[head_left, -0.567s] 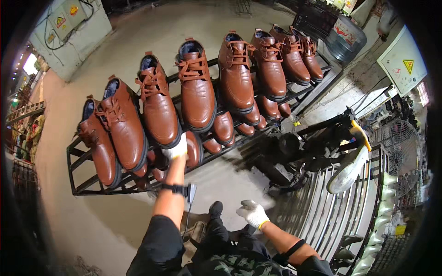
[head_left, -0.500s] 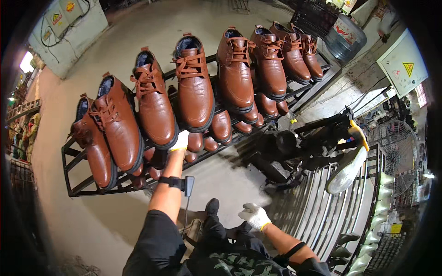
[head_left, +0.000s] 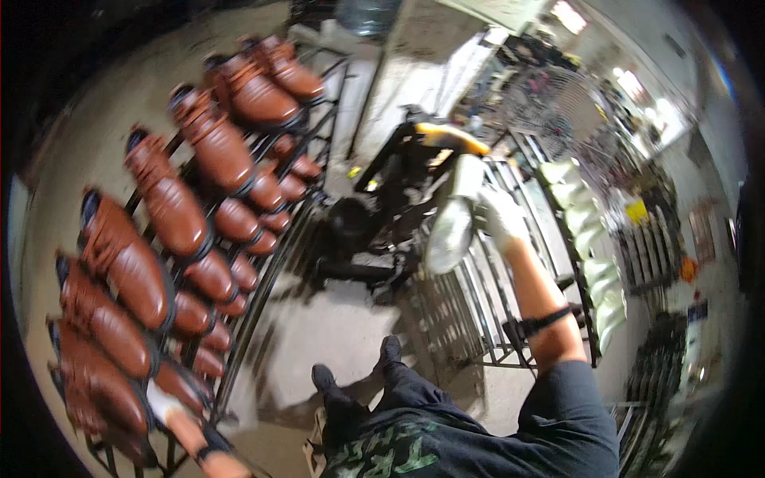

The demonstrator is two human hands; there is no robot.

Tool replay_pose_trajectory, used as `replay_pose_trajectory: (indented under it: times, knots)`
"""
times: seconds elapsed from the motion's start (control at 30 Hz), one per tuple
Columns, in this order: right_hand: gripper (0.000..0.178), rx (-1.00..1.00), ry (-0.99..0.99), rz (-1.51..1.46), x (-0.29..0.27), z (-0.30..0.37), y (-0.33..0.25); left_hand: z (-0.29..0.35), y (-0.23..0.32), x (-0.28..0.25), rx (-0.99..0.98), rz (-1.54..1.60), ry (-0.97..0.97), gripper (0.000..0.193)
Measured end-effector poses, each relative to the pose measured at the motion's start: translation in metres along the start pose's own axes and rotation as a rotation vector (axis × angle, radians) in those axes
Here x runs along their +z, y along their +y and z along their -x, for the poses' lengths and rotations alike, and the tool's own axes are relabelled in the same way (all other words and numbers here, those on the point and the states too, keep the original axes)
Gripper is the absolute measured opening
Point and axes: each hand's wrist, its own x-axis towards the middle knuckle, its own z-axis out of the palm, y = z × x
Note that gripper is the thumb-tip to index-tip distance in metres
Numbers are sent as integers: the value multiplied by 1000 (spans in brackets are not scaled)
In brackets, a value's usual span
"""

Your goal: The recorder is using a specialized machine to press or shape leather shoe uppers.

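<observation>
At the lower left, my left hand (head_left: pixel 162 402) in a white glove reaches in by the toe of a brown lace-up shoe (head_left: pixel 114 338) on the rack; its fingers are hidden behind the shoes. My right hand (head_left: pixel 502 219), also gloved in white, is at the right side of a pale foot-shaped shoe last (head_left: pixel 453 227) and appears to touch it. Motion smears its fingers, so their grip is unclear. The last hangs toe down at a dark stand, below an orange-yellow part (head_left: pixel 452 137).
Several more brown shoes stand on the black metal rack (head_left: pixel 263 311) along the left. A dark machine base (head_left: pixel 351 267) stands in the middle. Right of it, a slatted metal rack (head_left: pixel 498 291) carries a row of pale green lasts (head_left: pixel 594 255). A large fan (head_left: pixel 554 107) stands behind.
The view has swung right, putting the shoe rack farther left. My right hand has gone from above my lap up to the pale last. My left hand stays among the shoes.
</observation>
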Motion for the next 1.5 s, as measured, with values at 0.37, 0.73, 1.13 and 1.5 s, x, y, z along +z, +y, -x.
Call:
replay_pose_trajectory:
  times: [0.37,0.73,1.13,1.5]
  knots:
    - [71,-368,8,253,-124,8,-79,-79,32,-432,635,-2529,-396,63]
    - [57,291,48,-1218,-242,105,225,-190,-16,-671,161,-3062,-75,67]
    - [19,96,1278,-1356,-357,46,304,-316,-9,-749,-664,-3475,619,61]
    - [76,29,291,-592,-138,66,99,-283,3,-865,-349,-3093,270,33]
